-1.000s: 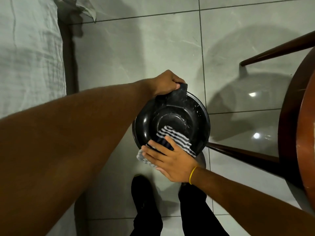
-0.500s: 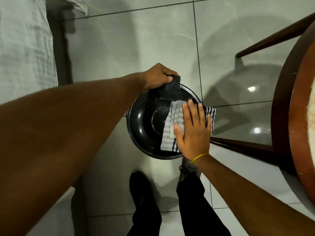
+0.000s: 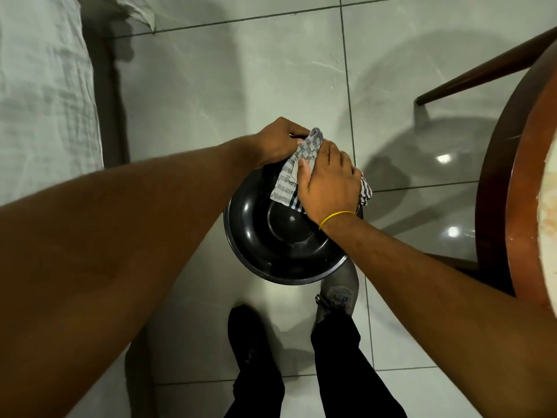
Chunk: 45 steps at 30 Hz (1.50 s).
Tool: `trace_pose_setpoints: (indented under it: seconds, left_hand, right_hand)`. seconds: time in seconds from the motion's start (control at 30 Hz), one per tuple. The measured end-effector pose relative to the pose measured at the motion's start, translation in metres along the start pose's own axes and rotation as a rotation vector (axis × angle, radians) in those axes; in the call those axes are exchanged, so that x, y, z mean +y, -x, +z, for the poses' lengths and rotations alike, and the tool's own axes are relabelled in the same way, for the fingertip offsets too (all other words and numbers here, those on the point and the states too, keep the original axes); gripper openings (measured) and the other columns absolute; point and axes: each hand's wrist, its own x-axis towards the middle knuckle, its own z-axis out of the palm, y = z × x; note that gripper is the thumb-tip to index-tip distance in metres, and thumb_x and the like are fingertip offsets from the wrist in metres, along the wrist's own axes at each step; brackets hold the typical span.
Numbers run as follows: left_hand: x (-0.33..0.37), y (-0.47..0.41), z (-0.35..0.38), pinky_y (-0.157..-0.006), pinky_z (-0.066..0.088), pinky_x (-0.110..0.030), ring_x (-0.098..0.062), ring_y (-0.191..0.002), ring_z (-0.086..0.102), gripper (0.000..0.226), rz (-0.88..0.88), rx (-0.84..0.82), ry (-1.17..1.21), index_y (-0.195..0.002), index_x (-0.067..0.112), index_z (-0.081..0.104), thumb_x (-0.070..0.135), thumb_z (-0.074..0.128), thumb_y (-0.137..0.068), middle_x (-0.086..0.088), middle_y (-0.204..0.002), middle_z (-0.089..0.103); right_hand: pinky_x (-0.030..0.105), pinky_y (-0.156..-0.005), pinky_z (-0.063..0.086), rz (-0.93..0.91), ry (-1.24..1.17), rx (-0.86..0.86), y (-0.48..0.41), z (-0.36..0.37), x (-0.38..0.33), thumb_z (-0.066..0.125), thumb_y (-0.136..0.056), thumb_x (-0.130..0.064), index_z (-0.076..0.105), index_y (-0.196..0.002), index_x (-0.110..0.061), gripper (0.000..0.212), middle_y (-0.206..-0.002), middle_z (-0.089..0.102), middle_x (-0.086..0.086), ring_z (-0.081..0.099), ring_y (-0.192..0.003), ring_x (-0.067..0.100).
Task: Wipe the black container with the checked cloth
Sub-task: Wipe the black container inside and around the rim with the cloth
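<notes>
The round black container is held in the air above the tiled floor, its glossy inside facing me. My left hand grips its far rim, where the handle lies hidden under the cloth. The checked cloth, grey-white with dark stripes, is pressed over the far rim and upper inside wall. My right hand lies flat on the cloth with its fingers curled over it. A yellow band circles that wrist.
A round dark wooden table with slanted legs stands at the right. A bed with a white sheet fills the left side. My two feet stand on the floor below the container.
My right hand has swept the cloth from the near rim, across the right inside wall, up to the far rim beside my left hand. The container's handle is now covered.
</notes>
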Motion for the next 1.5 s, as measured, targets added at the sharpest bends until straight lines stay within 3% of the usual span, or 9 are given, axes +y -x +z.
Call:
trace_pose_setpoints:
  seconds: [0.17, 0.33, 0.63, 0.77, 0.93, 1.03, 1.2, 1.33, 1.5]
  left_hand:
    - [-0.001, 0.001, 0.004, -0.096, 0.06, -0.034, -0.012, -0.101, 0.074, 0.029, -0.033, 0.021, -0.006, -0.123, 0.016, 0.077, 0.009, 0.058, -0.102, -0.003, -0.116, 0.078]
    - [-0.002, -0.001, 0.013, -0.1, 0.057, -0.043, -0.027, -0.109, 0.069, 0.024, -0.12, 0.127, -0.021, -0.12, 0.02, 0.069, 0.014, 0.055, -0.102, -0.01, -0.121, 0.069]
    - [0.002, 0.008, 0.017, -0.067, 0.052, -0.032, -0.02, -0.078, 0.064, 0.024, -0.18, 0.185, -0.007, -0.125, 0.031, 0.054, 0.023, 0.054, -0.102, -0.007, -0.09, 0.064]
    - [0.004, 0.009, 0.018, -0.062, 0.044, -0.03, -0.02, -0.073, 0.057, 0.029, -0.187, 0.199, -0.028, -0.13, 0.03, 0.045, 0.022, 0.052, -0.103, -0.007, -0.088, 0.056]
    - [0.006, 0.008, 0.02, -0.078, 0.051, -0.036, -0.027, -0.089, 0.058, 0.036, -0.202, 0.212, -0.032, -0.134, 0.028, 0.033, 0.02, 0.05, -0.103, -0.014, -0.108, 0.053]
    - [0.003, 0.007, 0.019, -0.084, 0.054, -0.041, -0.028, -0.091, 0.058, 0.037, -0.209, 0.208, -0.038, -0.133, 0.029, 0.03, 0.021, 0.051, -0.103, -0.015, -0.108, 0.052]
    - [0.005, 0.006, 0.009, -0.054, 0.049, -0.018, -0.014, -0.07, 0.058, 0.036, -0.149, 0.133, -0.016, -0.138, 0.027, 0.042, 0.017, 0.052, -0.104, -0.004, -0.086, 0.058]
    - [0.007, 0.002, 0.008, -0.073, 0.047, -0.01, -0.013, -0.103, 0.066, 0.035, -0.092, 0.034, -0.063, -0.125, 0.017, 0.073, 0.006, 0.047, -0.104, -0.001, -0.113, 0.07]
    - [0.015, -0.001, 0.0, -0.096, 0.053, -0.024, -0.01, -0.103, 0.066, 0.036, -0.117, -0.058, -0.082, -0.124, 0.018, 0.076, 0.005, 0.05, -0.103, 0.0, -0.119, 0.072]
  right_hand:
    - [0.057, -0.119, 0.042, 0.011, 0.006, 0.028, 0.005, 0.002, 0.002, 0.026, -0.113, -0.057, 0.035, -0.168, -0.006, 0.075, -0.171, 0.045, 0.013, 0.044, -0.154, 0.037]
    - [0.061, -0.123, 0.038, 0.005, 0.005, 0.08, 0.032, 0.013, 0.015, 0.027, -0.114, -0.056, 0.033, -0.169, -0.009, 0.073, -0.174, 0.039, 0.014, 0.039, -0.158, 0.04]
    - [0.066, -0.133, 0.022, -0.045, -0.002, 0.078, 0.119, 0.05, 0.045, 0.032, -0.109, -0.045, 0.001, -0.176, -0.016, 0.079, -0.186, -0.001, 0.007, 0.005, -0.171, 0.037]
    - [0.067, -0.134, 0.018, -0.146, 0.037, 0.047, 0.158, 0.064, 0.043, 0.034, -0.107, -0.042, 0.002, -0.176, -0.015, 0.081, -0.186, -0.005, 0.005, -0.003, -0.172, 0.035]
    - [0.071, -0.133, 0.012, -0.398, 0.086, -0.013, 0.198, 0.083, 0.022, 0.044, -0.102, -0.04, 0.004, -0.176, -0.013, 0.088, -0.186, -0.003, 0.007, 0.002, -0.172, 0.034]
    - [0.067, -0.134, -0.001, -0.451, 0.092, -0.021, 0.199, 0.089, 0.006, 0.046, -0.103, -0.041, 0.003, -0.176, -0.014, 0.089, -0.186, -0.004, 0.005, -0.001, -0.172, 0.032]
    - [0.063, -0.135, -0.005, -0.667, 0.158, -0.037, 0.171, 0.088, -0.025, 0.049, -0.108, -0.04, 0.0, -0.176, -0.013, 0.088, -0.186, -0.009, 0.006, -0.008, -0.172, 0.031]
    - [0.063, -0.134, 0.001, -0.731, 0.197, -0.032, 0.146, 0.083, -0.048, 0.047, -0.109, -0.042, 0.005, -0.176, -0.01, 0.085, -0.186, 0.001, 0.007, 0.0, -0.172, 0.031]
    - [0.063, -0.135, 0.01, -0.789, 0.19, -0.062, 0.111, 0.07, -0.064, 0.047, -0.11, -0.046, 0.019, -0.174, -0.013, 0.077, -0.184, 0.017, 0.006, 0.009, -0.171, 0.029]
